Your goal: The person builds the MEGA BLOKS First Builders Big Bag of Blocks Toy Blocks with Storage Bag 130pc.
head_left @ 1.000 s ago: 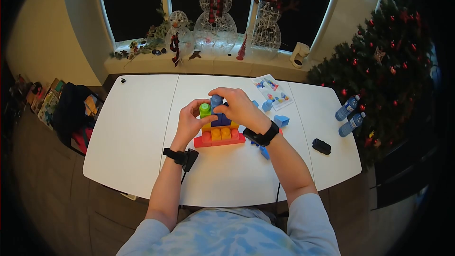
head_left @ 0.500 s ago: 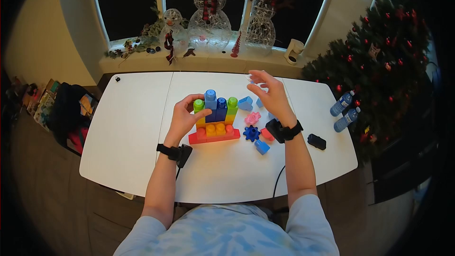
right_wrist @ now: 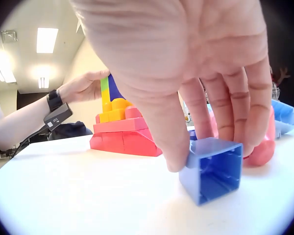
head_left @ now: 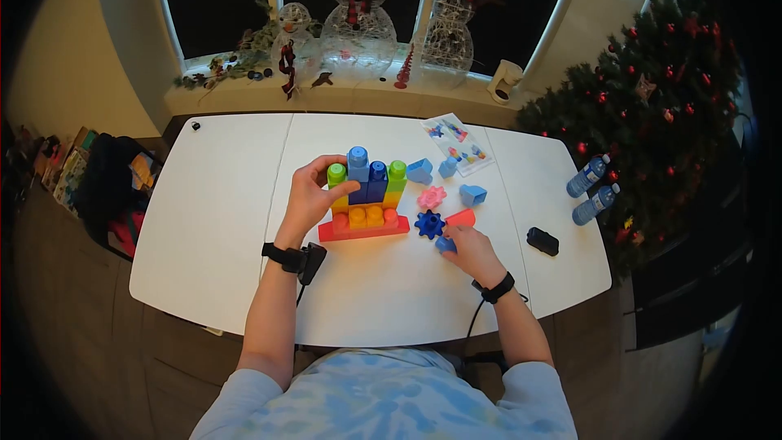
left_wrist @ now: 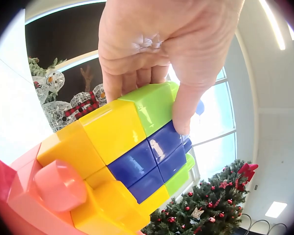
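Tower (head_left: pixel 368 187) in the left hand (head_left: pixel 311 200), block (right_wrist: pixel 210 171) in the right hand (head_left: pixel 475 257).
The left hand grips the tower at its 10 o'clock corner, thumb across the front, fingers behind; the tower stands upright on its red base. The right hand pinches the block narrowly, thumb on one side and fingers opposite, at the tower's 4 o'clock; the block's hollow end faces the right wrist camera. From the block, the blue gear (head_left: pixel 430 224) is near at 11 o'clock, the pink gear (head_left: pixel 432 197) just beyond it, and the red piece (head_left: pixel 462 218) at 1 o'clock. The sheet (head_left: pixel 481 159) is at the tower's 2 o'clock.
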Motion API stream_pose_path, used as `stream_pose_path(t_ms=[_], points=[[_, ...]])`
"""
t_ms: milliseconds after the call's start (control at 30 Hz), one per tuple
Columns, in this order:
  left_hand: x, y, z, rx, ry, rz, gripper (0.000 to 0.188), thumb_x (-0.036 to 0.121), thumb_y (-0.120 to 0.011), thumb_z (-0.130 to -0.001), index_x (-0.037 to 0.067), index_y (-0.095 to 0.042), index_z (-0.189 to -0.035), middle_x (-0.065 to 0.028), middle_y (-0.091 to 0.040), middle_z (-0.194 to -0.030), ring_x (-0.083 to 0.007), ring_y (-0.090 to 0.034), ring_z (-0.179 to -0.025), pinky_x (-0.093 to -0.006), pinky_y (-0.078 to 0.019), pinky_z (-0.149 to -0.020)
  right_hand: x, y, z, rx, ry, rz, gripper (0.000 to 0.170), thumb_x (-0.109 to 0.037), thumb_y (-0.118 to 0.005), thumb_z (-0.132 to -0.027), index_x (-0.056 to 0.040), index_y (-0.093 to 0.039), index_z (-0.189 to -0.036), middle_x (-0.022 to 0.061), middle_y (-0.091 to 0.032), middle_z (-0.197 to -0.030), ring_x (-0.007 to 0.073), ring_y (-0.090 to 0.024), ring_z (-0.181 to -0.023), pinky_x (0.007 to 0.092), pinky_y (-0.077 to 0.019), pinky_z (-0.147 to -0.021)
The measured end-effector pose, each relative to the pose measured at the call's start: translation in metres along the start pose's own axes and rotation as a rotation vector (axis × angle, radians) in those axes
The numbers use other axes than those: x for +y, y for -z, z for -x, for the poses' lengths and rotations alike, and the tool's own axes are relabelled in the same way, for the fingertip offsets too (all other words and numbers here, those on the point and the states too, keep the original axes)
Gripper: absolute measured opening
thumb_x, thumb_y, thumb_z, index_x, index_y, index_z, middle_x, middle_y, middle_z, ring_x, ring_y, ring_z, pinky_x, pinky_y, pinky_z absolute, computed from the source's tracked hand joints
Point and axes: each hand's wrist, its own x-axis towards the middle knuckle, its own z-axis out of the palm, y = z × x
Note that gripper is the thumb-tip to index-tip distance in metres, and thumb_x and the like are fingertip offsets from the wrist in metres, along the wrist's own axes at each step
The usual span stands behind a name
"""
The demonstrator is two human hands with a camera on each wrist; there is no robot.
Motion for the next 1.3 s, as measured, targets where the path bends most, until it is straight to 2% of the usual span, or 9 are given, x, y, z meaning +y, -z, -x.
stream_pose_path(t_ms=[67, 133, 233, 300, 433, 500, 1067, 1167, 1300], points=[[0.001, 0.0, 0.0, 0.003, 0.008, 0.005, 0.044, 0.002, -0.085, -0.083, -0.001, -0.067, -0.122, -0.004, -0.072, -0.104, -0.0111, -0.068, -0.095, -0.0265, -0.0557, -0.089, -0.01, 0.012, -0.004, -0.037, -0.007, 0.017, 0.045, -0.022, -0.084, -0.077, -0.0057, -0.066, -0.115, 0.013, -0.071, -0.106, 0.0323, -0.069, -0.097, 0.0432, -0.058, -0.081], [0.001, 0.0, 0.001, -0.004, 0.016, 0.022, 0.044, 0.002, -0.085, -0.082, -0.001, -0.067, -0.122, -0.0038, -0.072, -0.104, -0.0109, -0.067, -0.095, -0.0266, -0.0552, -0.09, -0.03, 0.056, -0.013, -0.106, -0.013, -0.273, 0.052, -0.017, -0.083, -0.078, -0.0051, -0.066, -0.125, 0.0139, -0.071, -0.109, 0.0289, -0.07, -0.095, 0.0402, -0.0576, -0.081], [0.001, 0.001, 0.001, -0.01, 0.0, 0.025, 0.044, 0.002, -0.085, -0.082, 0.0, -0.067, -0.122, -0.0035, -0.071, -0.104, -0.0108, -0.067, -0.095, -0.0267, -0.0549, -0.09, -0.067, 0.103, -0.034, 0.1, 0.115, -0.534, 0.052, -0.009, -0.081, -0.081, -0.0046, -0.064, -0.131, 0.0144, -0.07, -0.109, 0.0261, -0.07, -0.095, 0.0366, -0.0569, -0.084], [0.0, 0.0, 0.001, -0.012, 0.006, 0.03, 0.044, 0.001, -0.085, -0.082, 0.0, -0.067, -0.122, -0.0034, -0.071, -0.104, -0.0109, -0.067, -0.096, -0.0267, -0.0549, -0.09, -0.085, 0.117, -0.056, 0.37, 0.322, -0.647, 0.046, -0.002, -0.077, -0.084, -0.0034, -0.064, -0.128, 0.0139, -0.07, -0.11, 0.0261, -0.07, -0.098, 0.036, -0.0565, -0.087], [0.004, 0.0, 0.002, -0.013, 0.029, 0.061, 0.044, 0.001, -0.085, -0.082, -0.001, -0.067, -0.122, -0.0038, -0.071, -0.106, -0.0115, -0.067, -0.097, -0.0272, -0.055, -0.09, -0.108, 0.113, -0.101, 0.442, 0.42, -0.681, 0.044, 0.0, -0.075, -0.084, -0.0022, -0.063, -0.127, 0.0137, -0.07, -0.112, 0.0271, -0.071, -0.1, 0.0366, -0.0564, -0.09], [0.004, 0.0, 0.002, -0.01, 0.018, 0.056, 0.043, 0.001, -0.085, -0.082, -0.001, -0.067, -0.122, -0.004, -0.071, -0.106, -0.0117, -0.067, -0.098, -0.0275, -0.0551, -0.091, -0.111, 0.105, -0.116, 0.373, 0.459, -0.653, 0.045, 0.001, -0.075, -0.083, -0.0015, -0.063, -0.126, 0.0138, -0.07, -0.114, 0.0272, -0.071, -0.101, 0.037, -0.0565, -0.09], [0.0, -0.001, 0.002, 0.002, -0.009, 0.033, 0.044, 0.002, -0.085, -0.082, -0.001, -0.066, -0.122, -0.0046, -0.071, -0.106, -0.0125, -0.068, -0.097, -0.0282, -0.0555, -0.09, -0.11, 0.092, -0.115, 0.293, 0.409, -0.663, 0.042, 0.006, -0.074, -0.083, -0.0034, -0.061, -0.122, 0.0169, -0.071, -0.11, 0.0321, -0.072, -0.102, 0.0383, -0.0577, -0.09], [-0.002, 0.0, 0.001, -0.004, -0.016, 0.04, 0.044, 0.002, -0.085, -0.082, -0.001, -0.066, -0.122, -0.0046, -0.071, -0.106, -0.0127, -0.068, -0.098, -0.0282, -0.0556, -0.09, -0.106, 0.093, -0.115, 0.256, 0.409, -0.672, 0.046, -0.001, -0.077, -0.084, -0.0049, -0.062, -0.127, 0.0161, -0.071, -0.114, 0.0311, -0.071, -0.108, 0.0397, -0.0564, -0.093], [0.0, 0.001, 0.001, -0.035, -0.015, -0.018, 0.049, 0.003, -0.086, -0.081, -0.001, -0.064, -0.126, -0.0057, -0.071, -0.109, -0.0146, -0.068, -0.101, -0.03, -0.055, -0.094, -0.071, 0.098, -0.118, 0.435, 0.332, -0.744, 0.052, -0.014, -0.08, -0.086, -0.0059, -0.062, -0.133, 0.0144, -0.071, -0.122, 0.0295, -0.068, -0.114, 0.0424, -0.0545, -0.095]])
